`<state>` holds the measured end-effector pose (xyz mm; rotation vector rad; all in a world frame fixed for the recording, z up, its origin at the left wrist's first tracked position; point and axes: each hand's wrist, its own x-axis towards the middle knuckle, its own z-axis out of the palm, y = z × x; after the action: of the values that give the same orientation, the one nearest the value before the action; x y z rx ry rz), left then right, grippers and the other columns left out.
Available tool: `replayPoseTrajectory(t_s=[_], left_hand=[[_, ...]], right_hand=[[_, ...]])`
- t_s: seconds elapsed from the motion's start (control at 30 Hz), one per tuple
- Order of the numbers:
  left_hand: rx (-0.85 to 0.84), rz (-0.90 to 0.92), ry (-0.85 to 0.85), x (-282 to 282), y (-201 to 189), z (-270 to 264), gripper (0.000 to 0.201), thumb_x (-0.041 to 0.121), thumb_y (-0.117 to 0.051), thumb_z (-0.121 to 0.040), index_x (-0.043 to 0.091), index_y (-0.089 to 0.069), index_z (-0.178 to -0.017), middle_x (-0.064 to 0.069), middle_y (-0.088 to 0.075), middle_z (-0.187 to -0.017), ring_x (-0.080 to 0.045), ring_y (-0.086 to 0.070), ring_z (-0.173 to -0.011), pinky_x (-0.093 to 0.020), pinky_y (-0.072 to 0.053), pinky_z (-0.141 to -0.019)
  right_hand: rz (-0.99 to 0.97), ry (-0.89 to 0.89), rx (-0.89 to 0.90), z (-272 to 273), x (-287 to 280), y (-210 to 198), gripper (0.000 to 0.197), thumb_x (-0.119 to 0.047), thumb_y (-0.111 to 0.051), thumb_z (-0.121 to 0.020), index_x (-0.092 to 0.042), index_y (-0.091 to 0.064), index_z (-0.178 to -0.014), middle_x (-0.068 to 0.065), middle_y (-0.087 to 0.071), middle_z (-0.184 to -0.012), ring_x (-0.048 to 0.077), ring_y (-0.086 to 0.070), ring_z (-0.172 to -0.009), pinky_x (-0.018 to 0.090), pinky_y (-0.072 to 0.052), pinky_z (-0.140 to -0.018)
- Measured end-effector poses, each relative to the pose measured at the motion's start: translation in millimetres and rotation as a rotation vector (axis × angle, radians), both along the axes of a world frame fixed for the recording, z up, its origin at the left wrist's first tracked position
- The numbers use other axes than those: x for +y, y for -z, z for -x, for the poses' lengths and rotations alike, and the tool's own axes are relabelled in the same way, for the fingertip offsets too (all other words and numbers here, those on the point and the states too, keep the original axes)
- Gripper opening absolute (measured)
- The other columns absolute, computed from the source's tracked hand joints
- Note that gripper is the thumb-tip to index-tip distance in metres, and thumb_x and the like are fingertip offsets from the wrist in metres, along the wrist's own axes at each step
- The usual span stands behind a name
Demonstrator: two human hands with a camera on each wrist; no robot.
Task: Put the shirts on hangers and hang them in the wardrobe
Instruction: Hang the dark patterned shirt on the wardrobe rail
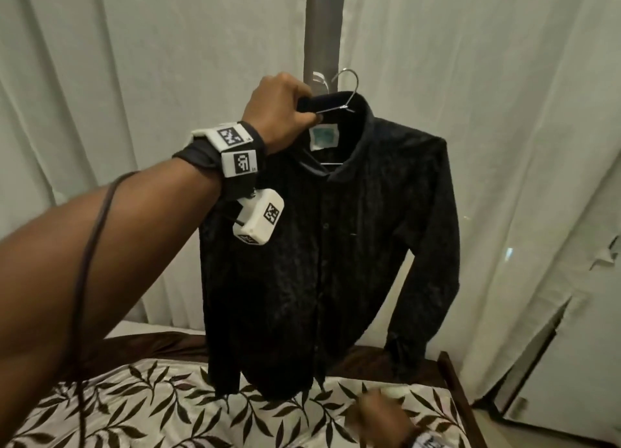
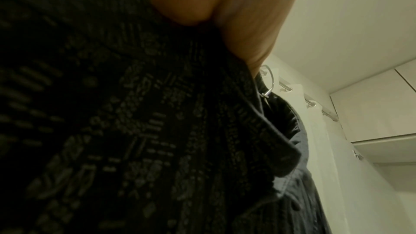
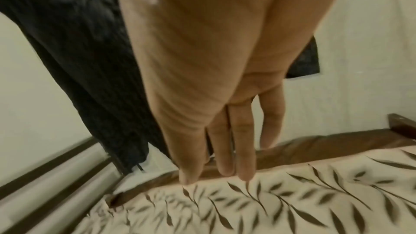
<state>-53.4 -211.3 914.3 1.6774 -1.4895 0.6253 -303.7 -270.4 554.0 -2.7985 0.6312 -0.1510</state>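
- Head view: your bed (image 1: 141, 410), the largest thing in front of you, lies low in the frame with a cream cover printed in dark leaves and a brown band along its far edge.
- White curtains (image 1: 504, 111) hang behind everything, with a grey vertical strip showing between two of them.
- Your black patterned shirt (image 1: 336, 246) hangs in the air above the bed's far edge, buttoned front toward you, its hem just over the leaf-print cover and one long sleeve dangling on your right.
- Your left hand (image 1: 282, 108) is raised at the shirt's top left, fingers curled round the collar and the wire there; it carries the whole shirt.
- Your right hand (image 1: 376, 414) is low, below the hem and apart from the cloth; the right wrist view shows its fingers (image 3: 225, 149) straight and together over the bed, holding nothing.
- Your metal wire hanger (image 1: 347, 88) sits inside the shirt, its hook standing free above the collar, just right of your left hand.
- Left wrist view: that hook (image 2: 269, 81) shows beside the collar, near a curtain rail.
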Motion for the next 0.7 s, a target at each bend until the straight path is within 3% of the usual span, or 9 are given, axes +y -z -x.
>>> replayPoseTrajectory(t_s=[0.03,0.1,0.17,0.23,0.3,0.4,0.47,0.57,0.7], left_hand=[[0.013,-0.004,-0.006,-1.6,4.0,-0.9,0.018,0.024,-0.074,-0.083,0.007,-0.074,-0.083,0.007,-0.047,-0.057,-0.018,-0.049,-0.063,-0.026,-0.031,-0.060],[0.030,-0.011,-0.006,-3.3,14.0,-0.4,0.016,0.023,-0.075,-0.082,0.007,-0.075,-0.083,0.014,-0.044,-0.055,-0.016,-0.047,-0.061,-0.025,-0.030,-0.056],[0.031,-0.021,0.019,-2.9,23.2,3.6,0.013,0.022,-0.076,-0.082,0.010,-0.077,-0.087,0.019,-0.044,-0.055,-0.010,-0.045,-0.056,-0.019,-0.029,-0.052],[0.036,-0.026,0.051,-2.1,29.7,8.0,0.014,0.022,-0.077,-0.082,0.012,-0.079,-0.092,0.024,-0.045,-0.057,-0.002,-0.046,-0.053,-0.014,-0.028,-0.052],[0.035,-0.034,0.053,-1.7,35.2,10.6,0.015,0.025,-0.078,-0.082,0.013,-0.079,-0.091,0.017,-0.049,-0.058,-0.003,-0.048,-0.055,-0.016,-0.029,-0.051],[0.026,-0.091,0.049,0.8,45.1,11.5,0.017,0.030,-0.079,-0.081,0.015,-0.078,-0.089,0.007,-0.059,-0.068,-0.009,-0.053,-0.061,-0.020,-0.031,-0.052],[0.045,-0.104,0.059,3.3,52.3,9.7,0.016,0.029,-0.080,-0.080,0.015,-0.078,-0.087,0.008,-0.059,-0.067,-0.006,-0.053,-0.060,-0.020,-0.032,-0.052],[0.077,-0.109,0.060,5.8,61.7,4.1,0.017,0.030,-0.081,-0.078,0.014,-0.078,-0.083,0.006,-0.060,-0.065,-0.013,-0.058,-0.063,-0.023,-0.036,-0.054],[0.100,-0.221,0.075,3.9,62.4,-4.1,0.021,0.038,-0.079,-0.080,0.018,-0.074,-0.076,0.005,-0.060,-0.060,-0.015,-0.059,-0.061,-0.026,-0.041,-0.056]], right_hand=[[-0.017,0.028,-0.176,2.9,-1.2,-15.6,0.032,-0.042,-0.047,-0.096,-0.024,-0.066,-0.113,-0.001,-0.067,-0.110,0.014,-0.063,-0.100,0.040,-0.052,-0.089],[0.246,0.052,-0.674,6.6,-22.1,-70.9,0.017,-0.029,-0.059,-0.095,-0.020,-0.068,-0.106,-0.002,-0.067,-0.103,0.013,-0.063,-0.094,0.036,-0.054,-0.085],[0.555,0.118,-0.980,3.8,-53.7,-152.9,0.028,-0.020,-0.068,-0.092,-0.010,-0.066,-0.119,0.008,-0.063,-0.122,0.025,-0.059,-0.113,0.038,-0.045,-0.101],[0.541,0.224,-0.933,0.5,-83.0,-222.3,0.057,-0.033,-0.068,-0.092,-0.010,-0.049,-0.141,0.011,-0.052,-0.141,0.028,-0.047,-0.128,0.042,-0.035,-0.111],[0.409,0.181,-0.738,-0.8,-109.8,-249.5,0.060,-0.042,-0.063,-0.092,-0.016,-0.046,-0.143,0.007,-0.057,-0.137,0.027,-0.052,-0.124,0.043,-0.039,-0.107],[0.222,0.110,-0.518,-1.3,-135.2,-255.0,0.021,-0.033,-0.059,-0.098,-0.015,-0.068,-0.105,0.002,-0.070,-0.097,0.022,-0.065,-0.092,0.038,-0.047,-0.081],[0.155,0.116,-0.458,4.5,-144.4,-249.9,0.031,-0.031,-0.056,-0.100,-0.009,-0.063,-0.079,0.000,-0.059,-0.069,0.017,-0.054,-0.066,0.037,-0.041,-0.065],[0.061,0.082,-0.462,11.5,-148.2,-237.4,0.037,-0.026,-0.055,-0.101,-0.007,-0.057,-0.070,0.001,-0.047,-0.062,0.012,-0.042,-0.059,0.033,-0.034,-0.059],[0.075,0.048,-0.645,15.5,-147.9,-227.0,0.037,-0.028,-0.055,-0.099,-0.014,-0.052,-0.065,-0.005,-0.042,-0.060,0.004,-0.038,-0.057,0.026,-0.031,-0.055]])
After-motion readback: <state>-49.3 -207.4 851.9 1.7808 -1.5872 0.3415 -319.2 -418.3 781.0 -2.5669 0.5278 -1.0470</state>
